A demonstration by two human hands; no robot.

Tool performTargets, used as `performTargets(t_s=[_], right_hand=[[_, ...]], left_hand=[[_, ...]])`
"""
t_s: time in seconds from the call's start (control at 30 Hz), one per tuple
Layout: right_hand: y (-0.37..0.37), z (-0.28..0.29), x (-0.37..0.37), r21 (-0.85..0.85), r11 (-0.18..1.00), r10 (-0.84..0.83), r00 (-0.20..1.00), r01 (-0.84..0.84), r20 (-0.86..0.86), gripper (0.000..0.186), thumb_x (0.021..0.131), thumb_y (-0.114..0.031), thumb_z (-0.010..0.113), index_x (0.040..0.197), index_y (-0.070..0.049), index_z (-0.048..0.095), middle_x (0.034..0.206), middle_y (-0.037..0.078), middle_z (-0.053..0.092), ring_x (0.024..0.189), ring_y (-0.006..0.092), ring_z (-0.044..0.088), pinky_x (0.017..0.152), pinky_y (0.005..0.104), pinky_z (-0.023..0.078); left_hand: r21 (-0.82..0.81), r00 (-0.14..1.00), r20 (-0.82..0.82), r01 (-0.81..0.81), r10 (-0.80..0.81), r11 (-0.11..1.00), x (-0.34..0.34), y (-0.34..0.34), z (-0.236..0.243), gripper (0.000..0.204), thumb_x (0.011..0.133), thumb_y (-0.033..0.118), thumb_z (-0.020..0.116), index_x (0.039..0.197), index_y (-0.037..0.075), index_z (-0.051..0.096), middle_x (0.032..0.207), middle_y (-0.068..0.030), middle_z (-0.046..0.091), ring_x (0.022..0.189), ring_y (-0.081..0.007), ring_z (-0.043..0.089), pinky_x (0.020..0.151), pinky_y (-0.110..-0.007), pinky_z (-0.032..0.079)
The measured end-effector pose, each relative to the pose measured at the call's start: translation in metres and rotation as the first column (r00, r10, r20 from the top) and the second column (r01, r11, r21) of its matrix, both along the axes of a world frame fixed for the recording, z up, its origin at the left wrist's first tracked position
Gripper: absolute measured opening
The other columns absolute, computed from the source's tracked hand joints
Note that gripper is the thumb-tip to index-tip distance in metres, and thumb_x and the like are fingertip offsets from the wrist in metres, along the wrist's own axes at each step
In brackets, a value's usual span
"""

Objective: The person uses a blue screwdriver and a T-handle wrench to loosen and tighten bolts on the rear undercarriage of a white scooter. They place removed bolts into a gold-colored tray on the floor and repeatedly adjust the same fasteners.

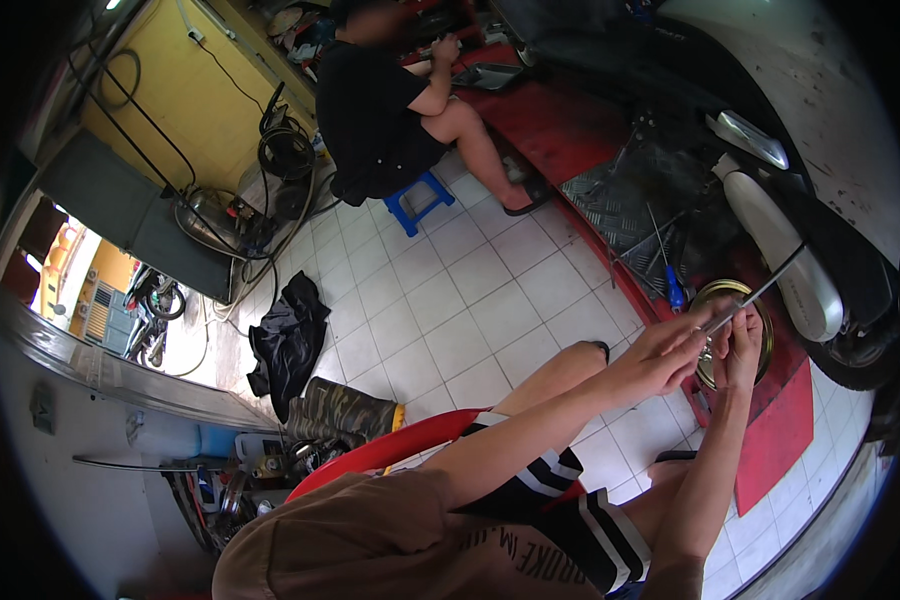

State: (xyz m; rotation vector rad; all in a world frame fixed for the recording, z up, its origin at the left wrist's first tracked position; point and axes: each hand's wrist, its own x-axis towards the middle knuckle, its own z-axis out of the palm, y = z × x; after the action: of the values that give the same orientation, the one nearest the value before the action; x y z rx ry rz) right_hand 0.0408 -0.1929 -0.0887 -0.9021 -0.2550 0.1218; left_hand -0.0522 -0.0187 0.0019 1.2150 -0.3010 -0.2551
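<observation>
A thin metal rod (776,270) slants up and to the right from between my hands, its far end beside the scooter's silver muffler cover. My left hand (668,352) is closed round the rod's lower end. My right hand (738,345) has its fingers bent against the rod just beyond the left; I cannot make out each fingertip. Below them lies a round, gold-rimmed tin (767,362), mostly hidden by the hands, with small shiny pieces in it. A blue-handled screwdriver (675,288) lies left of the tin, shaft pointing away.
The scooter (785,250) stands on a red lift platform (775,430) at the right. Farther back, a person in black (375,110) sits on a blue stool (418,203). A black cloth (290,335) lies on the tiled floor. Hoses and a compressor (210,220) stand by the yellow wall.
</observation>
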Motion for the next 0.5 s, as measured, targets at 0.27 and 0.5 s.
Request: performTargets(t_s=[0.27,0.5], right_hand=[[0.002,0.013,-0.002,0.054,0.998,-0.027,0.999,0.029,-0.035,0.026,0.097,-0.028,0.057,0.103,-0.003,0.051,0.055,-0.004,0.046,0.039,0.003,0.037,0.036,0.017,0.026],[-0.008,0.005,0.001,0.068,0.997,-0.03,0.999,0.032,-0.024,0.025,0.098,-0.027,0.056,0.104,-0.003,0.053,0.059,-0.004,0.048,0.04,0.0023,0.037,0.036,0.017,0.025]], left_hand=[[0.113,0.912,-0.395,0.168,-0.111,0.979,-0.003,-0.004,-0.041,0.056,0.104,0.048,0.033,0.134,0.005,0.052,0.063,0.0003,0.048,0.043,-0.0057,0.038,0.041,-0.021,0.027],[-0.045,0.992,0.126,0.005,0.001,0.999,0.006,-0.007,0.003,0.055,0.104,0.043,0.035,0.148,0.01,0.033,0.062,0.0055,0.035,0.053,-0.0036,0.031,0.046,-0.021,0.026]])
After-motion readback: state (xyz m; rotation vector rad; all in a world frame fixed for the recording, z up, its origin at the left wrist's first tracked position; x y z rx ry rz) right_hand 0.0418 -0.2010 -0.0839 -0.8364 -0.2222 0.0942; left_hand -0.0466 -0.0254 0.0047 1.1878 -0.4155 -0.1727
